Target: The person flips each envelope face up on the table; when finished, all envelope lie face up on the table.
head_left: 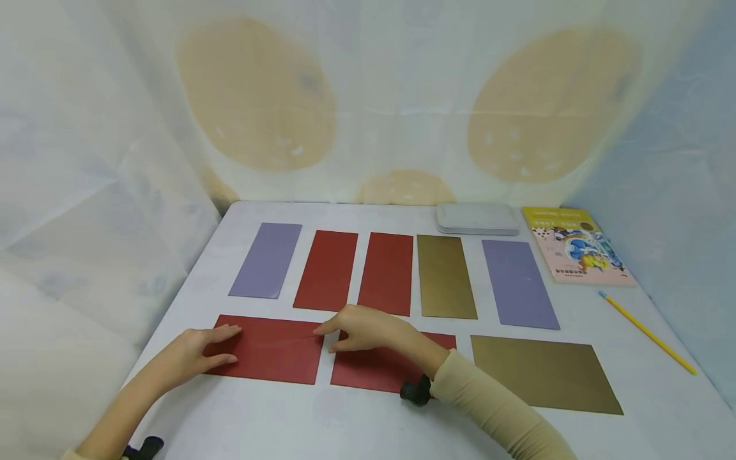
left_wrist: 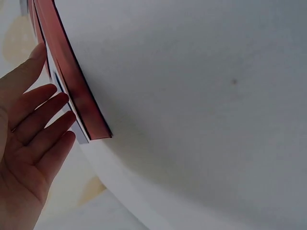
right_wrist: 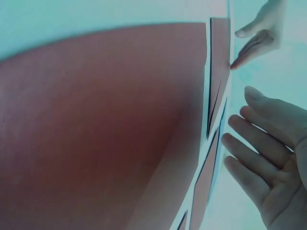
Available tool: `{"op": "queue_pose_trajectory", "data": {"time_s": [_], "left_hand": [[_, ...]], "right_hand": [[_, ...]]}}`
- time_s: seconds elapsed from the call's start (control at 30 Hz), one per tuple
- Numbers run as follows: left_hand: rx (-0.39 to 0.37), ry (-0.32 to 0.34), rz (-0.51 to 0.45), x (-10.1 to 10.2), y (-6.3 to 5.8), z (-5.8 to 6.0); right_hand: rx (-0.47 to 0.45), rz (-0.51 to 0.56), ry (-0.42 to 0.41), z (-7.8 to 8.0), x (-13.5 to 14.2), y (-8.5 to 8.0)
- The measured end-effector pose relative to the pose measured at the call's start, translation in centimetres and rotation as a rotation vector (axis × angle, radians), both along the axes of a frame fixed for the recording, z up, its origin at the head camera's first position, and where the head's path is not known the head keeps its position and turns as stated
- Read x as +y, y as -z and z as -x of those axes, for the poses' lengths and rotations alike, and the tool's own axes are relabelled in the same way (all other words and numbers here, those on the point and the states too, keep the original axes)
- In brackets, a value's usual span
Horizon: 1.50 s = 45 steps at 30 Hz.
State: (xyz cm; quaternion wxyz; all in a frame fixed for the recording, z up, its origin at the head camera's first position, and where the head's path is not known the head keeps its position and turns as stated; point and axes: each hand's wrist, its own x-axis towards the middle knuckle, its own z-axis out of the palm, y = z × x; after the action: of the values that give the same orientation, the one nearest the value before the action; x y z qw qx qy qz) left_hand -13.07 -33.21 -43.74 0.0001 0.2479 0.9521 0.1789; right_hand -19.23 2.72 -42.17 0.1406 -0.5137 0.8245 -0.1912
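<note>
A red rectangular card point(head_left: 270, 358) lies at the front left of the white table, a thin faint line running across it. My left hand point(head_left: 192, 358) is over its left end, thumb and fingers apart and loosely extended. At its upper right corner are the fingertips of my right hand point(head_left: 368, 329), with that forearm crossing over a second red card point(head_left: 374, 367). In the left wrist view the fingers of the left hand point(left_wrist: 43, 124) spread beside the red card's edge point(left_wrist: 81, 96). The right hand point(right_wrist: 268, 148) shows relaxed fingers in its wrist view.
A back row holds purple cards point(head_left: 267, 262) point(head_left: 520, 284), red cards point(head_left: 326, 271) point(head_left: 386, 271) and a gold card point(head_left: 447, 278). Another gold card point(head_left: 546, 374) lies front right. Beyond are a pale flat case point(head_left: 477, 219), a book point(head_left: 581, 249) and a yellow pencil point(head_left: 650, 333).
</note>
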Motion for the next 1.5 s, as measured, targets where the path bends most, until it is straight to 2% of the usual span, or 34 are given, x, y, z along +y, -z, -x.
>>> {"op": "queue_pose_trajectory", "data": {"time_s": [0.23, 0.43, 0.67, 0.9, 1.17, 1.37, 1.5], "left_hand": [[-0.027, -0.031, -0.015, -0.2, 0.4, -0.2], [-0.019, -0.031, -0.012, -0.2, 0.6, -0.1], [-0.02, -0.033, -0.005, -0.3, 0.4, -0.1], [0.025, -0.001, -0.026, -0.4, -0.2, 0.3], [0.107, 0.019, -0.036, -0.9, -0.8, 2.4], [0.099, 0.003, -0.046, -1.8, -0.4, 4.6], [0.064, -0.012, -0.039, -2.3, -0.1, 6.2]], "right_hand": [[0.026, -0.066, -0.033, -0.6, -0.9, 0.3], [0.036, -0.092, -0.023, -0.8, -1.2, 0.4], [0.044, -0.086, -0.023, -0.9, -1.2, 0.6], [0.016, -0.021, -0.037, -0.7, -0.8, 0.9], [-0.066, 0.067, -0.03, 1.1, -0.6, 0.3], [-0.067, 0.091, 0.011, 2.8, -1.7, 0.0], [-0.088, 0.098, 0.053, 4.0, -2.6, 0.0]]}}
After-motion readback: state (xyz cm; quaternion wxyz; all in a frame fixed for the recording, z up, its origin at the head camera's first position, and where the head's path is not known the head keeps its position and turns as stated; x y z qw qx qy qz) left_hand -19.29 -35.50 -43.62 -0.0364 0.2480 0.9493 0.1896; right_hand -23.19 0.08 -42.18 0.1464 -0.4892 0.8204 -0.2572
